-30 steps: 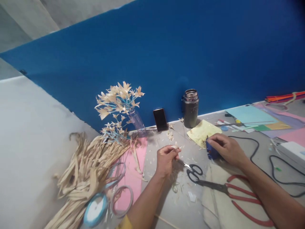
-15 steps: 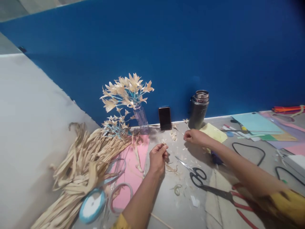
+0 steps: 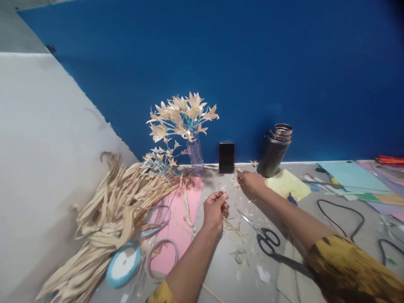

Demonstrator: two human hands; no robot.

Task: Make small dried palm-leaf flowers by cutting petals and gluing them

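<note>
My left hand (image 3: 216, 209) is closed in a pinch, with a small pale piece of dried husk (image 3: 224, 190) at its fingertips. Over the table near the phone, my right hand (image 3: 252, 183) has its fingers curled down at a little pile of husk petals (image 3: 235, 182); whatever is between them is hidden. Black-handled scissors (image 3: 263, 235) lie below, between my forearms. Husk scraps (image 3: 232, 227) are strewn beside my left hand. Pale husk flowers (image 3: 184, 113) on blue stems stand in a clear vase (image 3: 195, 158), with a smaller bunch (image 3: 162, 160) alongside.
Dried husks (image 3: 123, 210) are heaped at left, by pink paper (image 3: 186, 198), a tape roll (image 3: 162, 259) and a blue ribbon spool (image 3: 124, 264). A phone (image 3: 226, 158) and a steel flask (image 3: 275, 151) stand against the blue partition. Yellow paper (image 3: 290, 185) and a black cord (image 3: 344, 210) lie right.
My right hand has moved left and slightly away from me, to the husk petals by the phone. My left hand keeps its pinch. The camera view has shifted a little.
</note>
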